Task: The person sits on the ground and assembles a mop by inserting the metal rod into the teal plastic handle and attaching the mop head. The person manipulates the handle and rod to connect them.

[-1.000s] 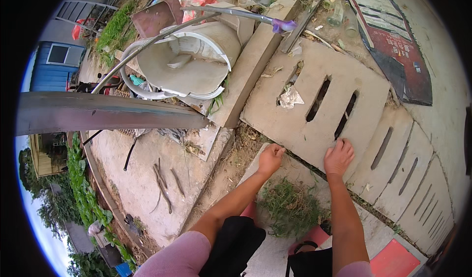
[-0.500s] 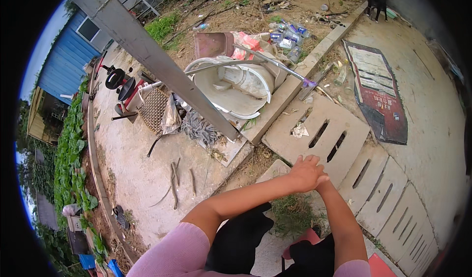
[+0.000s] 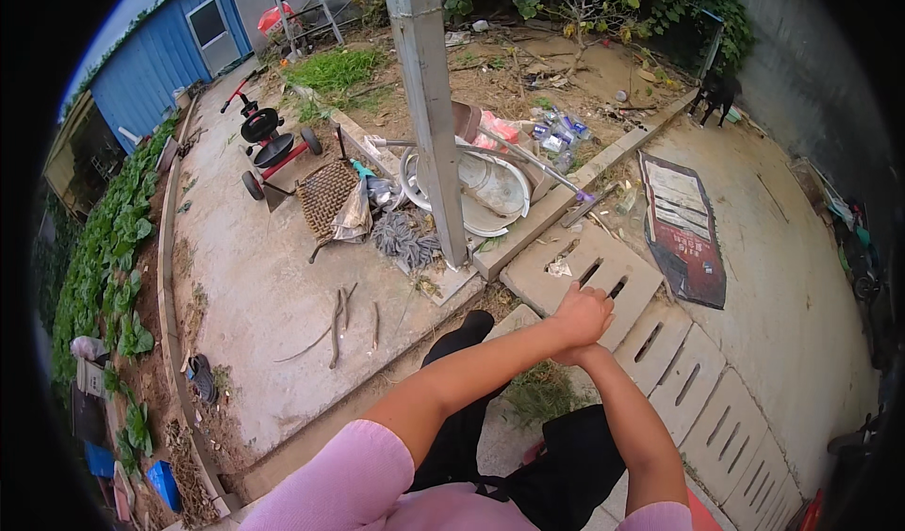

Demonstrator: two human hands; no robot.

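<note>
Remotely, I see my left hand [image 3: 584,314] overlap my right hand [image 3: 567,355], whether grasping I cannot tell; just beyond, left hand nearer, lies the grey concrete slab [image 3: 609,271], slots slanting away rightward.

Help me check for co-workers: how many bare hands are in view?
2: the left hand near the slotted slab, and the right hand just below it, partly hidden.

The concrete slab [image 3: 250,295] bears thin sticks [image 3: 335,338] near its right edge and a red-and-black tricycle [image 3: 273,149] toward its far end.
</note>
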